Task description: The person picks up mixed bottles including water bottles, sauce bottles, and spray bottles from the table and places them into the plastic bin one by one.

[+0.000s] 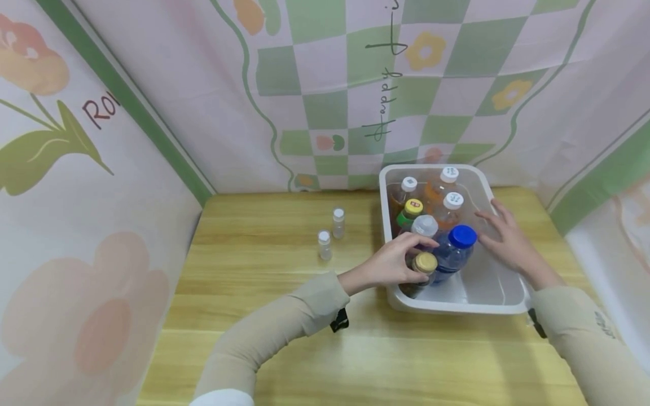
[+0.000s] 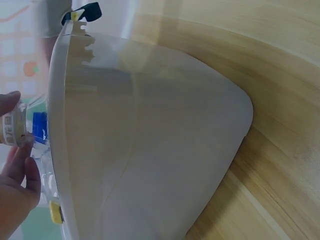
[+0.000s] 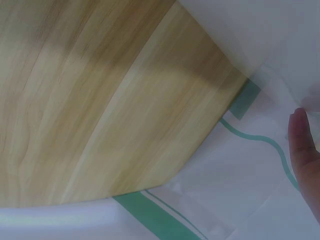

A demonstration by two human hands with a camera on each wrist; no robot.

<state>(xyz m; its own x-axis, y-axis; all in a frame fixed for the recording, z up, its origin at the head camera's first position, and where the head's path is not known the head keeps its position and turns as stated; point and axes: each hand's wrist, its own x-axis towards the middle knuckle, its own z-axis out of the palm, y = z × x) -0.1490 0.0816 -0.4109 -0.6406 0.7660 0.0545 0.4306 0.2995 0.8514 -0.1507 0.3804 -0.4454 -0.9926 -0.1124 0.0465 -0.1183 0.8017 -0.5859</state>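
My left hand [image 1: 391, 262] reaches over the near left side of a white plastic bin [image 1: 472, 308]. Its thumb and fingers grip a small bottle with a gold cap [image 1: 425, 261] by the upper part. In the left wrist view, this bottle [image 2: 14, 125] shows above the bin's rim between thumb and fingers. Right beside it stands a larger bottle with a blue cap [image 1: 462, 237]. My right hand [image 1: 508, 239] is at the bin's right rim with fingers spread, holding nothing. In the right wrist view only part of that hand [image 3: 305, 150] appears.
Other bottles stand in the bin, among them one with a yellow cap [image 1: 413, 207], one with a clear cap [image 1: 424, 226] and several with white caps [image 1: 453, 200]. Two small white-capped vials [image 1: 324, 246] stand left of it on the wooden table [image 1: 254, 254]. Printed curtains [image 1: 325, 84] surround the table.
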